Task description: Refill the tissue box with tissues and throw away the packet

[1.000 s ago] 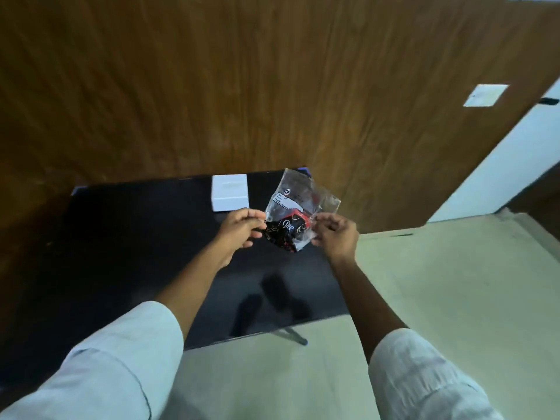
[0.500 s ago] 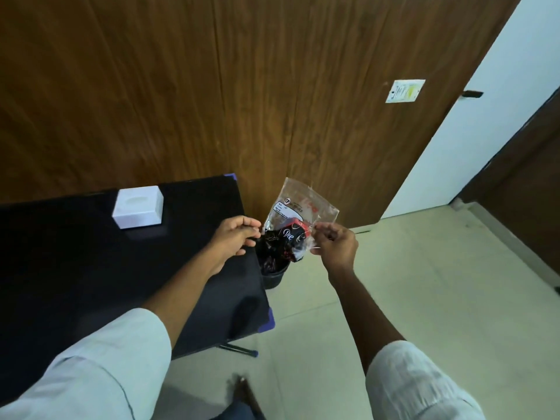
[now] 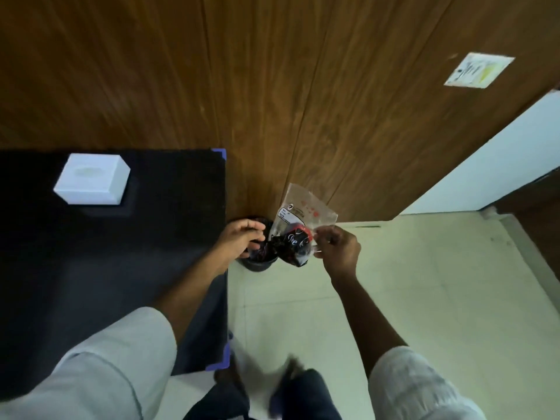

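The empty clear tissue packet [image 3: 303,219], with a black and red print on its lower half, hangs just above and to the right of a small black bin [image 3: 257,263] on the floor by the wooden wall. My right hand [image 3: 339,247] pinches the packet's right edge. My left hand [image 3: 242,237] hovers over the bin beside the packet's left edge, fingers loosely curled and apart, with nothing visibly in them. The white tissue box [image 3: 91,183] stands on the black table [image 3: 121,268] at the left, far from both hands.
The table's right edge with blue corner guards [image 3: 219,153] runs next to the bin. A wooden wall [image 3: 303,101] stands behind, with a paper label [image 3: 478,69] on it. Pale tiled floor [image 3: 424,298] spreads to the right. My legs show at the bottom.
The view has swung right and down, so the bin now shows. Both hands carried the packet off the table to above the bin, and my left hand has loosened from the packet.
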